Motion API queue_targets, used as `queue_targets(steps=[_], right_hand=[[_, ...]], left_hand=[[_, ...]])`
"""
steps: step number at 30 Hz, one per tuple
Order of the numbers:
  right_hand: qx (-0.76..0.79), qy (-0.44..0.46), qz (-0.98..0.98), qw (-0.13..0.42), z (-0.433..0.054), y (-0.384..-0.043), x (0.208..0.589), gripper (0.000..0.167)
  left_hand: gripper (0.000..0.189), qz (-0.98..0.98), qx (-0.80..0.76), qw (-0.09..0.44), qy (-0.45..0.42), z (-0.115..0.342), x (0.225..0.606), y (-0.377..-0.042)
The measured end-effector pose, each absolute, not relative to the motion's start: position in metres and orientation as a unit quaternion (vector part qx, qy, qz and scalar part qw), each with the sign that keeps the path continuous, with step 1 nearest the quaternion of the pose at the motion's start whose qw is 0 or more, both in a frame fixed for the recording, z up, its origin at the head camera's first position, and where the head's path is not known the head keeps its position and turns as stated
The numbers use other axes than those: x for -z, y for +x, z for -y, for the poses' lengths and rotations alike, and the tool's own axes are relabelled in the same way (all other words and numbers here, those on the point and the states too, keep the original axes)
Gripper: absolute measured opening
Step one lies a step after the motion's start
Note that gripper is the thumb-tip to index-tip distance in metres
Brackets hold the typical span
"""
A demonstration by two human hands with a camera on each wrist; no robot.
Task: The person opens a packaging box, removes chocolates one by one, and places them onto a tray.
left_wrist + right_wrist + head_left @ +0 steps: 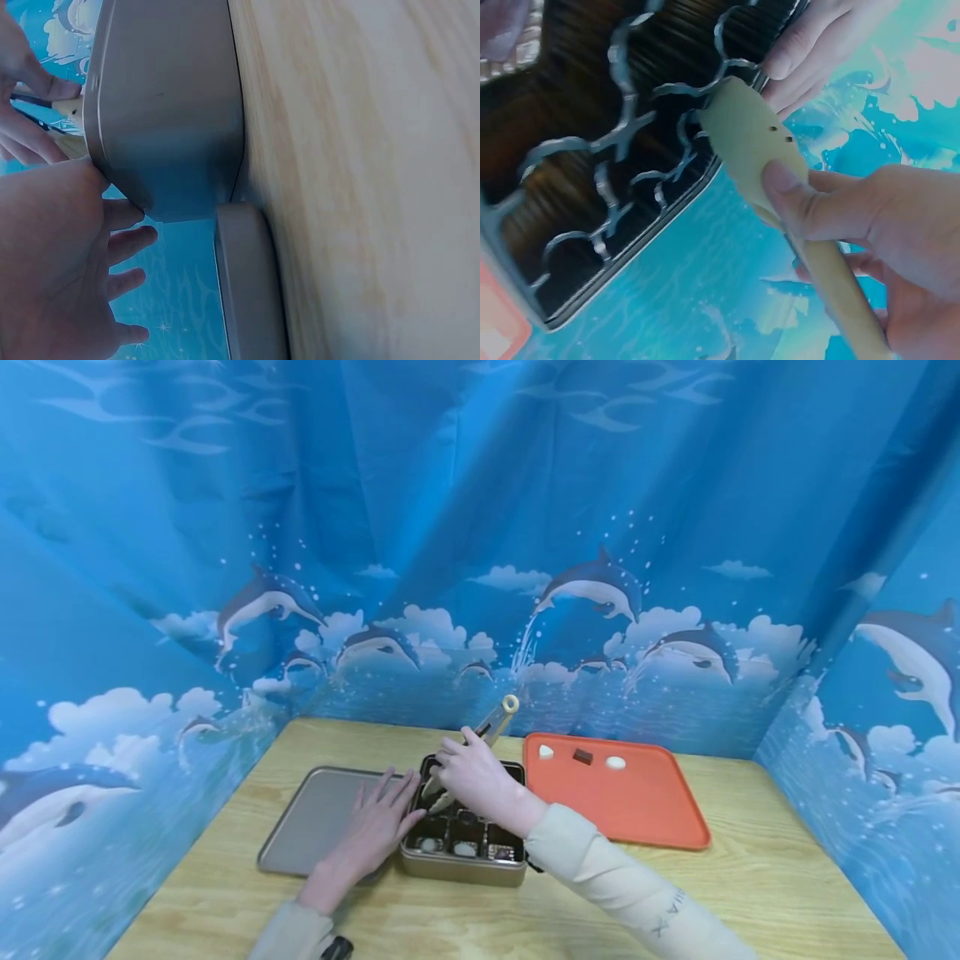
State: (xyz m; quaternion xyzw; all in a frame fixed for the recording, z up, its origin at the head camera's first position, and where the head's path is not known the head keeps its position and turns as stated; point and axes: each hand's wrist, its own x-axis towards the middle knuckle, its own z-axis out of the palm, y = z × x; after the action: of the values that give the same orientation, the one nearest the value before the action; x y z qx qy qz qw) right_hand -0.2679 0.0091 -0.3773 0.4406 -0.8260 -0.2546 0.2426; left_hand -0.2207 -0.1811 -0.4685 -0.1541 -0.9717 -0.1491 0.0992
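Note:
My right hand (483, 781) grips a pair of tongs (501, 717) with beige ends above a metal box (463, 870). The box is split by dividers into several compartments; small pale pieces and a dark reddish one lie in the front row. In the right wrist view the tongs' broad tip (746, 124) is over a corner compartment near the rim; whether anything is between the tips is hidden. My left hand (377, 827), fingers spread and straight, touches the box's left rim. The left wrist view shows that hand (52, 255) beside the box wall (169, 97).
A grey metal tray (311, 818) lies left of the box, partly under my left forearm. On the right, an orange tray (622, 806) carries a white triangular piece (546, 752), a brown block (582, 757) and a white round piece (615, 762). A dolphin-print curtain (450, 527) hangs behind the wooden table (780, 877).

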Motion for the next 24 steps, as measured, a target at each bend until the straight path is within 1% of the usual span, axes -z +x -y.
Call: queue_targets(steps=[3,6,14,19,24], right_hand=[[0.240,0.435,0.833,0.243,-0.019,-0.267,0.378,0.034],[0.220,0.427,0.841,0.249,-0.029,-0.266,0.381,0.039],[0.152,0.415,0.849,0.288,-0.060,-0.267,0.384,0.054],[0.114,0.391,0.853,0.326,-0.088,-0.271,0.379,0.055],[0.083,0.347,0.876,0.324,-0.126,-0.276,0.378,0.058]], left_hand=[[0.060,0.971,0.148,0.103,-0.156,0.181,0.469,-0.220],[0.059,0.971,0.146,0.108,-0.157,0.181,0.468,-0.220],[0.059,0.969,0.147,0.114,-0.162,0.180,0.470,-0.220],[0.060,0.969,0.149,0.116,-0.162,0.179,0.470,-0.220],[0.060,0.970,0.143,0.114,-0.159,0.180,0.469,-0.220]])
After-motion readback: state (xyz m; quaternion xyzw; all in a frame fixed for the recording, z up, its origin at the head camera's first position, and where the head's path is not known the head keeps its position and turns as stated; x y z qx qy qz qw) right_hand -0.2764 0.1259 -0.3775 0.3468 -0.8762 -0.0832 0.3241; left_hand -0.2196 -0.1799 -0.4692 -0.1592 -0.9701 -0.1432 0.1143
